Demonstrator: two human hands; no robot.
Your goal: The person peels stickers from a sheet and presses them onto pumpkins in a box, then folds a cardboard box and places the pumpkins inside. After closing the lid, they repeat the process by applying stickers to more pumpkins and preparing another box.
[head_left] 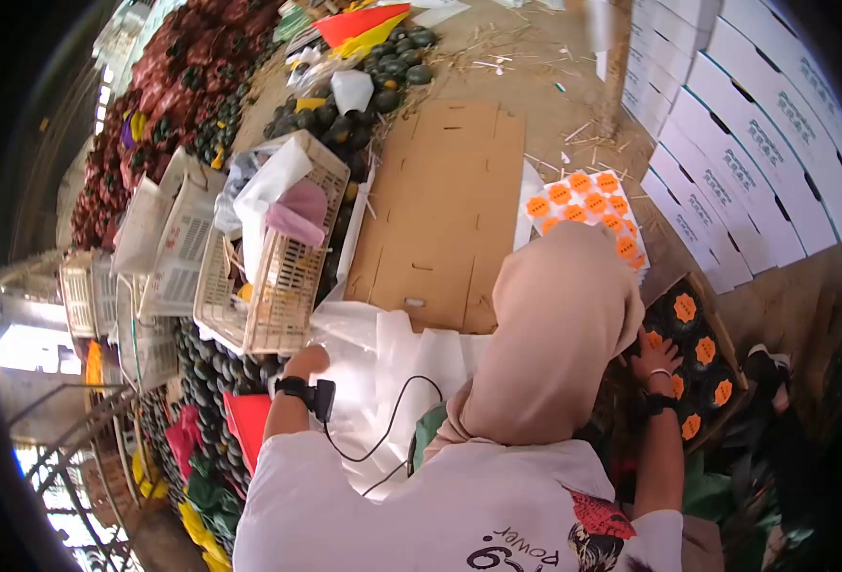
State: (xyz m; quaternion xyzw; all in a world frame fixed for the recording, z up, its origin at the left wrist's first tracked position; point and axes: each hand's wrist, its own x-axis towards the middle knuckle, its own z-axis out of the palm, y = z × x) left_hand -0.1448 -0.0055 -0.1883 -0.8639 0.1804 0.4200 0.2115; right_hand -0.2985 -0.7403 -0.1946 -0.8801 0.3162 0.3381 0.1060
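My right hand (pixel 656 357) lies with fingers spread over an orange sticker on a dark green pumpkin. Several such pumpkins (pixel 685 307), each with an orange sticker, sit in an open box (pixel 740 367) at my right. My left hand (pixel 308 360) is beside the front of a pale plastic crate (pixel 287 276), against white plastic sheeting (pixel 364 348); its fingers are hidden. Both wrists wear black straps, the left one with a small device and a cable. A sheet of orange stickers (pixel 588 205) is partly covered by a beige headscarf (pixel 568 334).
A flat cardboard sheet (pixel 445 191) lies ahead. White printed boxes (pixel 735 162) are stacked at the right. Loose pumpkins (pixel 397 71) and red net sacks (pixel 192 67) pile up at the left, with more crates (pixel 178 238). A person's shoe (pixel 771 362) shows at far right.
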